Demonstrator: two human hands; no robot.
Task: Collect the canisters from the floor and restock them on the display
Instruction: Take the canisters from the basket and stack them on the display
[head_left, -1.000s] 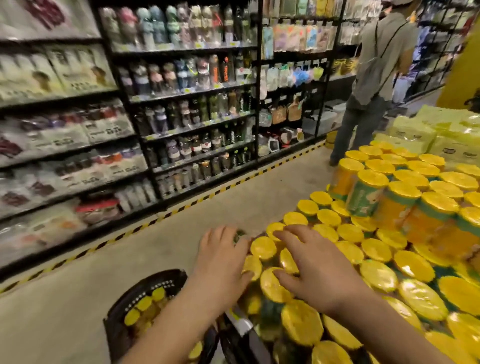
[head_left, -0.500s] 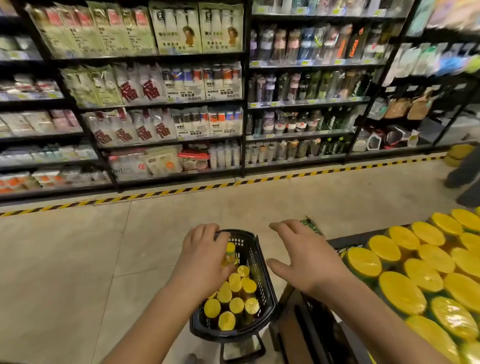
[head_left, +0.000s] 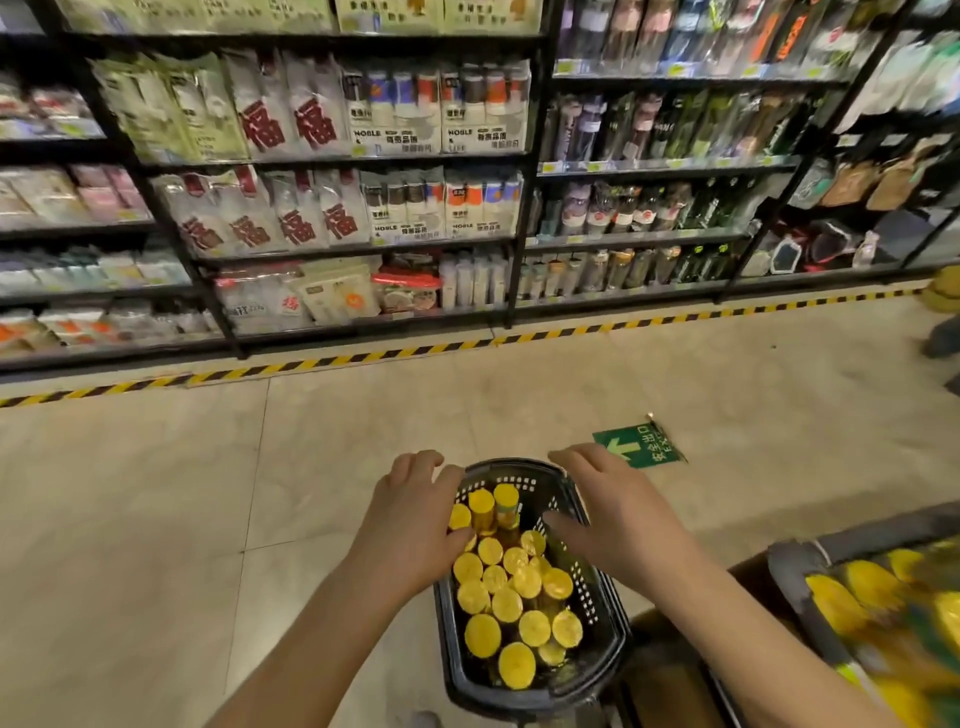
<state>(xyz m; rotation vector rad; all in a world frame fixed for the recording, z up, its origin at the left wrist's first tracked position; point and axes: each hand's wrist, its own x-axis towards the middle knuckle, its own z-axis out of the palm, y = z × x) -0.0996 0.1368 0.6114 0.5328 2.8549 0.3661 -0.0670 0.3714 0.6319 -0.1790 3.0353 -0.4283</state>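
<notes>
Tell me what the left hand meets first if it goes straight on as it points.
Likely the yellow-lidded canisters in the black basket, just beyond the fingertips of the left hand; depth is unclear.

Floor: pale beige glossy tiles (head_left: 156, 519) across the lower half of the frame, with thin grout joints visible and a soft sheen from the lighting. A yellow-and-black striped hazard tape line (head_left: 363, 357) runs across mid-frame along the foot of the shelving. Black metal shelving units (head_left: 530, 208) fill the upper half, stocked on every visible tier: white packets with large red characters (head_left: 291, 124) at upper centre, rows of slim dark bottles (head_left: 649, 130) at upper right. A green rectangular floor sticker with a white arrow (head_left: 639, 446) lies flat on the tiles, right of centre. Goods at the frame edges are blurred.
</notes>
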